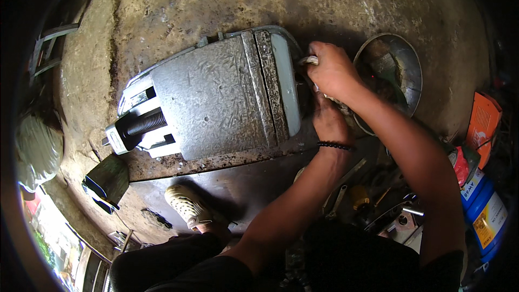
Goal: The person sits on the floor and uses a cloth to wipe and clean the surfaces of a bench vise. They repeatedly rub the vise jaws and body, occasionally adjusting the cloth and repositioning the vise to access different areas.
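A large grey machine vise (216,94) lies on the stained floor, its screw (143,124) toward the left and its pale blue-grey end face toward my hands. Just off that right end, my right hand (331,70) is closed round a twisted, dirty whitish rag (312,60), one end of which pokes out past the fingers. Below it is my left hand (327,119), with a dark bead bracelet at the wrist. Its fingers seem curled on the lower part of the rag, though shadow and my right hand partly cover them.
Beside my right hand stands a round metal basin (416,78) with something dark inside. Blue buckets (486,216) and an orange case (483,124) are at the right. Spanners (339,197) and other tools lie near my legs. My shoe (186,205) rests on a metal sheet (259,184).
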`<state>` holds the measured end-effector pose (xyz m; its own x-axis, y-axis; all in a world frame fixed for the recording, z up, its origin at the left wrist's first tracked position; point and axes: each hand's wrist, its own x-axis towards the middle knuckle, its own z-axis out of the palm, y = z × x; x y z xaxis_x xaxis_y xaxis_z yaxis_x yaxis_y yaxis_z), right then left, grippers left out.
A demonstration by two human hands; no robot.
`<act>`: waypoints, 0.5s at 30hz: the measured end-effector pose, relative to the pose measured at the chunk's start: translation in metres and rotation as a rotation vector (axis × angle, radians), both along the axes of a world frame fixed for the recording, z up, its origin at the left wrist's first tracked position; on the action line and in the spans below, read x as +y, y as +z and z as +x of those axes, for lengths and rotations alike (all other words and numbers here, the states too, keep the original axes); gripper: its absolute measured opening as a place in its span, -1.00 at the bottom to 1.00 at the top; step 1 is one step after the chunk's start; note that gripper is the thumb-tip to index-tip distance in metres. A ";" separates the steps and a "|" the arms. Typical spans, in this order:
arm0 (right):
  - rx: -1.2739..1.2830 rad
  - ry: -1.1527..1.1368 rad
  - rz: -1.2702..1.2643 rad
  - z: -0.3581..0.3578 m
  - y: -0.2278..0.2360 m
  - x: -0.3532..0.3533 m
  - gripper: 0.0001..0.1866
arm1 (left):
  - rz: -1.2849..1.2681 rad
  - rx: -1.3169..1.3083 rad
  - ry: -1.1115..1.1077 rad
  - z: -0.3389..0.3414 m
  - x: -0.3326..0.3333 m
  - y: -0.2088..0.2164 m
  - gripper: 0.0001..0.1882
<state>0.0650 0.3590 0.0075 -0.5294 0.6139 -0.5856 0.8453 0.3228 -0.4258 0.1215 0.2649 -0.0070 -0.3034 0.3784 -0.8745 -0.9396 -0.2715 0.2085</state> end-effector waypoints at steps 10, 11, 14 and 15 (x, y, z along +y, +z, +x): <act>-0.060 0.045 0.085 0.000 -0.002 -0.002 -0.76 | -0.179 -0.032 -0.080 -0.002 0.005 -0.001 -0.46; -0.085 0.048 0.089 0.001 -0.001 0.000 -0.77 | -0.183 -0.054 -0.068 -0.001 0.005 0.000 -0.47; -0.080 0.032 0.139 0.012 0.004 0.004 -0.77 | -0.023 -0.056 -0.003 0.006 0.005 0.002 -0.52; -0.062 -0.017 0.156 0.019 0.007 0.006 -0.76 | 0.060 -0.051 0.020 0.009 0.005 0.002 -0.54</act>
